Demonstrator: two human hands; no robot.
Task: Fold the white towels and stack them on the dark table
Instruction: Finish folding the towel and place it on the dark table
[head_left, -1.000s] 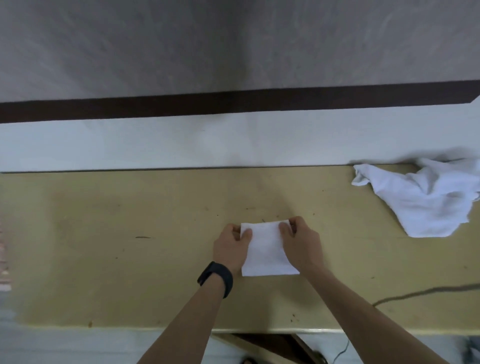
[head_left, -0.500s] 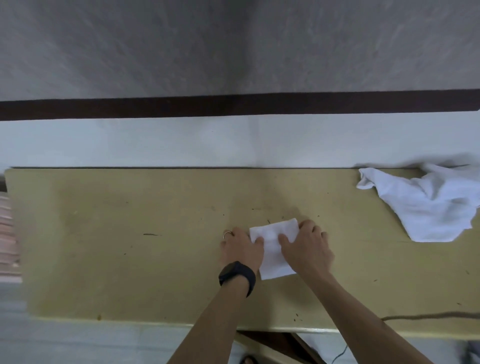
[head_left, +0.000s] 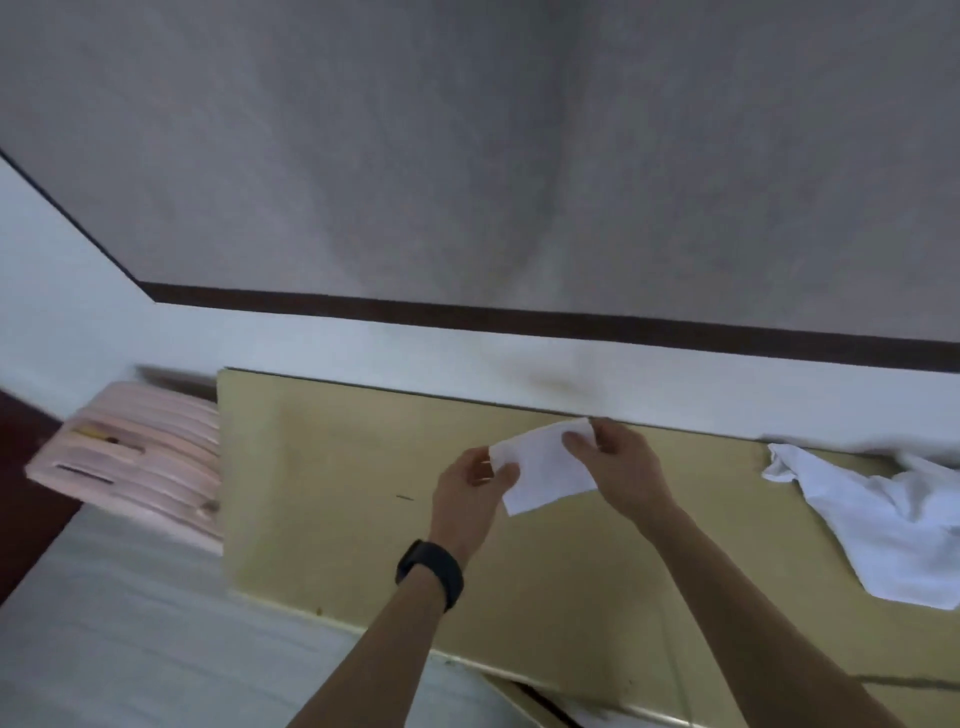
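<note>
A small folded white towel (head_left: 545, 467) hangs above the yellowish table (head_left: 337, 478), held by both hands. My left hand (head_left: 467, 488) pinches its left top corner, with a black watch on that wrist. My right hand (head_left: 618, 462) pinches its right top corner near the wall. A crumpled heap of unfolded white towels (head_left: 878, 525) lies on the table at the right. A dark surface (head_left: 21, 467) shows at the far left edge; whether it is the dark table I cannot tell.
A pink slatted crate (head_left: 140, 457) stands on the floor just left of the table. The wall with a dark stripe (head_left: 519, 317) runs right behind the table. A thin cable (head_left: 675, 670) lies near the table's front edge.
Both hands have lifted the folded towel off the table and carry it leftward. The view has swung left, bringing the pink crate and the dark surface into sight.
</note>
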